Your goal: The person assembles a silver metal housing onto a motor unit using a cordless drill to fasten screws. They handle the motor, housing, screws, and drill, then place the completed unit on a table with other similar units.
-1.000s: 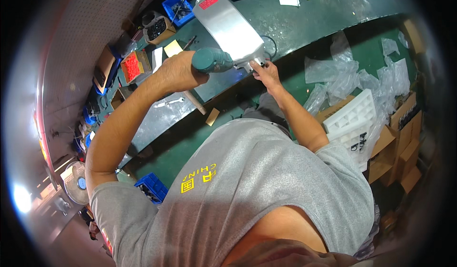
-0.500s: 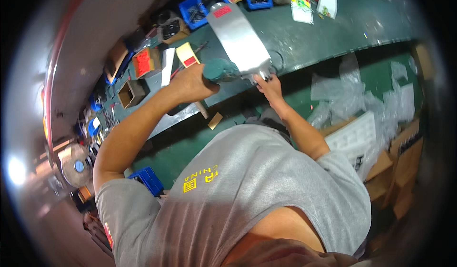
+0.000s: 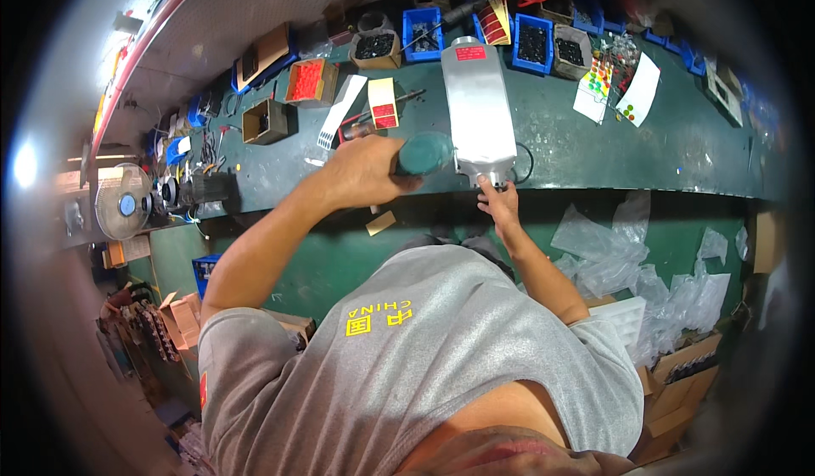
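A long silver metal housing (image 3: 479,111) lies lengthwise on the dark green workbench (image 3: 594,149), its near end at the bench's front edge. My left hand (image 3: 363,170) is shut on the teal handle of a power screwdriver (image 3: 424,153), whose tip is hidden against the housing's near end. My right hand (image 3: 499,203) touches that same near end from below, its fingertips pinched at a small fitting there. Whether it holds a screw I cannot tell.
Blue parts bins (image 3: 533,43) and small cardboard boxes (image 3: 311,81) line the back of the bench. Sticker sheets (image 3: 638,90) lie at the right. Clear plastic bags (image 3: 611,251) and cartons (image 3: 679,366) sit on the floor to my right. A fan (image 3: 123,204) stands at the left.
The view has swung, so the bench and housing now sit higher and more centred. Both hands stay at the housing's near end, the left still on the screwdriver.
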The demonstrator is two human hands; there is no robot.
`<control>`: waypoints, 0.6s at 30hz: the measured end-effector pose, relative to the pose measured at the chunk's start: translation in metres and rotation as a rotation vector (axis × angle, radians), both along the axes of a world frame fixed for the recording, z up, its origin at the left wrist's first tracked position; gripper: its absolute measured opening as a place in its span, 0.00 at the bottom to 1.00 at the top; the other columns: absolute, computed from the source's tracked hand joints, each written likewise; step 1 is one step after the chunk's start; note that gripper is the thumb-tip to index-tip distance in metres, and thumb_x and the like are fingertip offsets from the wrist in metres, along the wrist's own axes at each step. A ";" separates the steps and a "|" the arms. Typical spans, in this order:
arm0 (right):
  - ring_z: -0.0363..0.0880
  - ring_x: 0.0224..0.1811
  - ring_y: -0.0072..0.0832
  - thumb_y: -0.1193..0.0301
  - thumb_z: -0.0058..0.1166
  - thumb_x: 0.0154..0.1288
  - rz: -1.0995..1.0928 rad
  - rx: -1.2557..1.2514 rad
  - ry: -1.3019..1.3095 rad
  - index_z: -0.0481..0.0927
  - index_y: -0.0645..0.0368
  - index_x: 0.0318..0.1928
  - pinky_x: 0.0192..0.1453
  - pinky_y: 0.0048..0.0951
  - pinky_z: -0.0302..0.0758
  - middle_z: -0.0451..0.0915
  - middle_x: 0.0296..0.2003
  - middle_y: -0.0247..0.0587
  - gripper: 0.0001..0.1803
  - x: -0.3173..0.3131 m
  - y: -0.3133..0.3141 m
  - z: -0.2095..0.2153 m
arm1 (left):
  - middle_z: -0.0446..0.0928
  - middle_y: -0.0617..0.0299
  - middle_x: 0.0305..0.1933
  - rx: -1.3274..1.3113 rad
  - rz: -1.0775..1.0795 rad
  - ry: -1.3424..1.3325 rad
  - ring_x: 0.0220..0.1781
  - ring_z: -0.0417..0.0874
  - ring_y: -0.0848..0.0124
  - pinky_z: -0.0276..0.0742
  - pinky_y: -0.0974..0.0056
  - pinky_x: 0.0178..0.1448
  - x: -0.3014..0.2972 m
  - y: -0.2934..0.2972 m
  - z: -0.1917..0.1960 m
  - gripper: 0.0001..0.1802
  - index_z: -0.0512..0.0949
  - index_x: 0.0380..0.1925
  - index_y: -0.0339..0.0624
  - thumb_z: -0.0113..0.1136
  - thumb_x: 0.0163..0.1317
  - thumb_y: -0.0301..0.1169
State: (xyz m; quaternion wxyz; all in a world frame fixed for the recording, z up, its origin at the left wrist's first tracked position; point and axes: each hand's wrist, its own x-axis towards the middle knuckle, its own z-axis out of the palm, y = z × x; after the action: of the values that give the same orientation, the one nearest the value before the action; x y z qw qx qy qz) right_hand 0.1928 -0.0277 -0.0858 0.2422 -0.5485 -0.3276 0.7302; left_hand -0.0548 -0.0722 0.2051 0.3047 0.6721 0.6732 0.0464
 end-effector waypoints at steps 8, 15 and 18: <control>0.80 0.42 0.24 0.54 0.73 0.57 0.372 -0.250 0.131 0.74 0.57 0.56 0.43 0.32 0.82 0.80 0.44 0.35 0.33 0.011 -0.028 -0.026 | 0.84 0.50 0.39 -0.364 0.384 -0.055 0.43 0.85 0.60 0.79 0.58 0.51 -0.027 -0.067 -0.033 0.24 0.82 0.49 0.45 0.69 0.57 0.46; 0.80 0.32 0.18 0.69 0.64 0.66 0.554 -0.057 0.103 0.82 0.61 0.44 0.35 0.23 0.80 0.83 0.33 0.33 0.10 -0.086 -0.041 -0.017 | 0.84 0.46 0.40 -0.370 0.606 -0.234 0.46 0.86 0.52 0.79 0.56 0.52 -0.081 -0.126 -0.071 0.24 0.84 0.46 0.43 0.71 0.53 0.45; 0.78 0.29 0.18 0.73 0.60 0.65 0.610 0.156 0.026 0.84 0.65 0.42 0.33 0.25 0.78 0.82 0.30 0.34 0.08 -0.166 -0.022 0.001 | 0.84 0.46 0.37 -0.145 0.574 -0.327 0.43 0.86 0.50 0.80 0.54 0.49 -0.114 -0.155 -0.087 0.22 0.83 0.44 0.41 0.70 0.54 0.44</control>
State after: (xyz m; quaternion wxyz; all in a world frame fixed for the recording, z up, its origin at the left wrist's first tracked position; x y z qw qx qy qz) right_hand 0.0269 -0.0502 -0.0848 0.0576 -0.3952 -0.5291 0.7487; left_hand -0.1685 -0.2269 0.1184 0.4300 0.4155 0.7788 0.1896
